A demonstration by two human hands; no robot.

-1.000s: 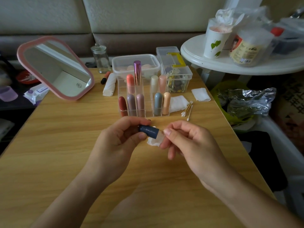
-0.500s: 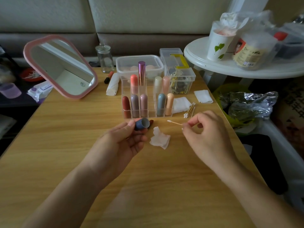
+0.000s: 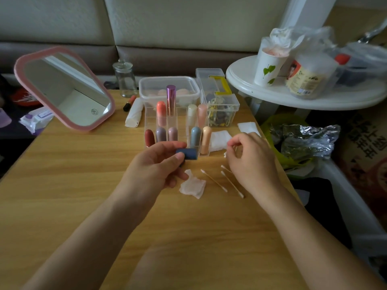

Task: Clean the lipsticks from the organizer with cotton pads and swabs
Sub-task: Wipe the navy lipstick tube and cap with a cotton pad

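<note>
My left hand (image 3: 155,166) grips a dark blue lipstick (image 3: 187,153) just in front of the clear organizer (image 3: 182,122), which holds several capped lipsticks in pink, mauve, red, grey-blue and peach. A crumpled, stained cotton pad (image 3: 192,186) lies on the table below the lipstick. Two cotton swabs (image 3: 213,180) lie loose beside it. My right hand (image 3: 251,160) hovers over them with thumb and forefinger pinched together near the swab pile. I cannot make out whether they hold a swab. Clean cotton pads (image 3: 219,139) lie right of the organizer.
A pink-framed mirror (image 3: 62,88) leans at the back left, with a glass jar (image 3: 125,78), a lidded plastic tub (image 3: 169,88) and a box of clips (image 3: 222,109) behind the organizer. A white round side table (image 3: 293,95) and a foil-filled green bag (image 3: 303,141) stand beyond the table's right edge.
My right hand let go of the cotton pad, picked up a swab, and swabs now lie on the table. It has moved back to the swab pile. The left hand lifted the lipstick toward the organizer.
</note>
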